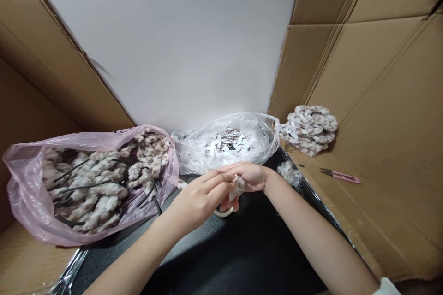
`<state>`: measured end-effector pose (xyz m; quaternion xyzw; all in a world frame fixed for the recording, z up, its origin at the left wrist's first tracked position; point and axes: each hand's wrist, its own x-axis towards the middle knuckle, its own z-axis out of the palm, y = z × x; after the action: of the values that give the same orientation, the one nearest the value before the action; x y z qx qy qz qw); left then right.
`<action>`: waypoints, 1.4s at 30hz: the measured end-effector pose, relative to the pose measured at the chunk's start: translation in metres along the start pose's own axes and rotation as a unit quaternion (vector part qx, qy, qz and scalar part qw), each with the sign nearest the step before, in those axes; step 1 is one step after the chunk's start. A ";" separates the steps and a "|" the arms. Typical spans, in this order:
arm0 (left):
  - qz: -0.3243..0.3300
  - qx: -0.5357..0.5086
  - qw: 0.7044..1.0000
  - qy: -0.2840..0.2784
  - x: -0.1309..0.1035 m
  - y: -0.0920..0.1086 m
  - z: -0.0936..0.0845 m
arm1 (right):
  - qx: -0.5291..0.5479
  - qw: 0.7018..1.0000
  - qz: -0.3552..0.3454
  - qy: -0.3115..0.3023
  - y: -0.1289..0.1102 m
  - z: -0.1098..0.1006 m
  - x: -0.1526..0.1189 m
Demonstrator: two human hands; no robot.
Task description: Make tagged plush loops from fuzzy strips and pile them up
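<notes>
Fingers [224,179] around fuzzy piece [238,187], crinkly pink bag [21,189], knobbly furry strands [108,205]

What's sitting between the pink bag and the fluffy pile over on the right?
A clear bag holding white pieces lies between the pink bag and the fluffy pile, in the head view.

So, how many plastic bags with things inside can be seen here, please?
2: a pink bag on the left, holding fluffy pieces, and a clear bag in the middle, beyond the right hand. Others may be hidden.
</notes>
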<state>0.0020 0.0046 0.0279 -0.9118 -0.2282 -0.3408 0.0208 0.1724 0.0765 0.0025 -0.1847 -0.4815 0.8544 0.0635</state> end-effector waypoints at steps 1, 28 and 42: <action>-0.002 -0.002 1.000 -0.009 0.000 0.001 0.000 | 0.006 1.000 -0.003 0.014 0.001 -0.001 0.001; -0.177 -0.137 0.971 0.086 -0.001 -0.006 0.007 | -0.214 0.851 -0.295 0.379 -0.019 0.032 -0.017; -0.431 -0.294 0.834 0.177 0.004 -0.007 0.010 | -0.310 0.748 -0.413 0.417 -0.007 0.046 -0.004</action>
<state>0.0077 0.0146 0.0226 -0.6083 -0.4791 -0.5222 -0.3574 0.1579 0.0421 0.0311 -0.3155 -0.6745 0.3865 0.5441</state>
